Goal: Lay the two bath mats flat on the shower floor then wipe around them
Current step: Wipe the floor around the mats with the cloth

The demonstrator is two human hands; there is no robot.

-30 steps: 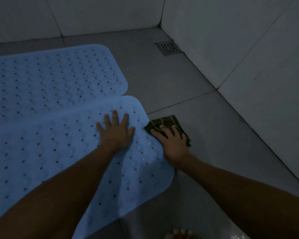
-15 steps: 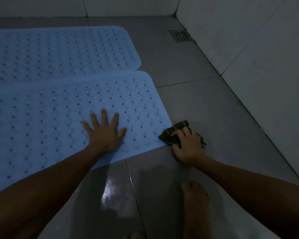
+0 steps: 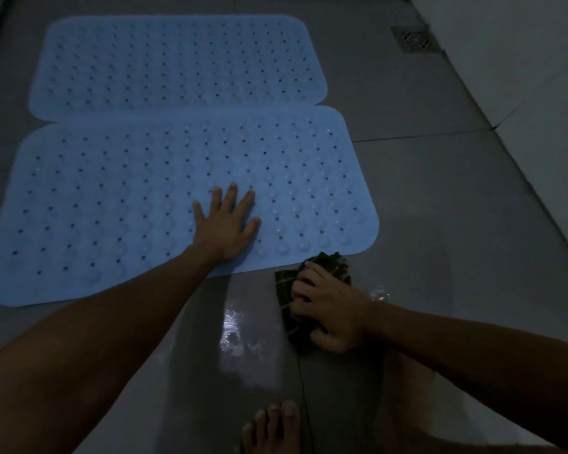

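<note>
Two light blue bath mats with holes and bumps lie flat side by side on the grey tiled shower floor, the far mat (image 3: 177,63) and the near mat (image 3: 112,204) overlapping slightly along their long edges. My left hand (image 3: 225,224) presses flat on the near mat with fingers spread, close to its front edge. My right hand (image 3: 330,309) grips a dark green cloth (image 3: 287,290) bunched on the floor, just in front of the near mat's right corner.
A square metal drain (image 3: 413,37) sits at the far right by the pale tiled wall (image 3: 522,60). The floor shines wet (image 3: 236,329) beside the cloth. My bare foot (image 3: 269,427) stands on the floor at the bottom centre.
My right hand has dragged the cloth from the mat's right edge round its corner towards me, bunching it. My left hand stayed pressed on the near mat. The view has pulled back.
</note>
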